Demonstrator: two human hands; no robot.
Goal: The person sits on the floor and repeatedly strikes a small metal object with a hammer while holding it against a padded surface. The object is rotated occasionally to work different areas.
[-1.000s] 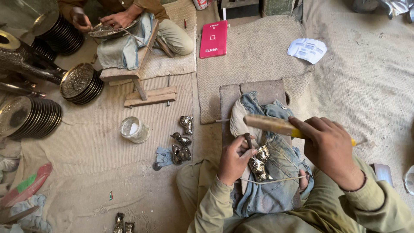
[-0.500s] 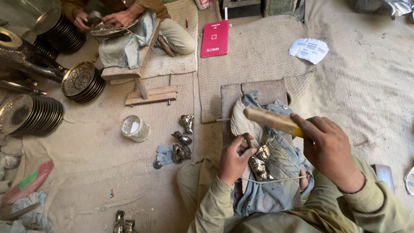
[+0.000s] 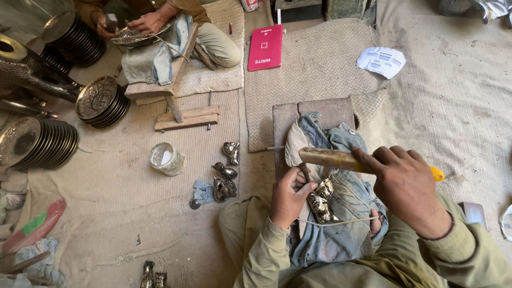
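Note:
My right hand point(image 3: 401, 184) grips a hammer point(image 3: 329, 158) with a wooden head end and a yellow handle tip, held level above my lap. Just under the hammer's left end, my left hand point(image 3: 288, 195) holds a thin dark punch point(image 3: 304, 172) upright. A small shiny brass figure point(image 3: 320, 199) lies beside that hand on a bundle of blue denim cloth point(image 3: 341, 234), tied down by a cord. The cloth rests on a wooden board point(image 3: 306, 113) in front of my knees.
Several small metal figures point(image 3: 225, 173) and a glass jar point(image 3: 166, 159) lie on the mat to my left. Stacks of engraved metal plates point(image 3: 37, 143) stand far left. Another person point(image 3: 154, 21) works on a plate at top left. A red notebook point(image 3: 265, 47) and paper point(image 3: 381, 60) lie ahead.
The hammer has swung slightly down and left toward the punch. My left hand keeps the punch on the figure.

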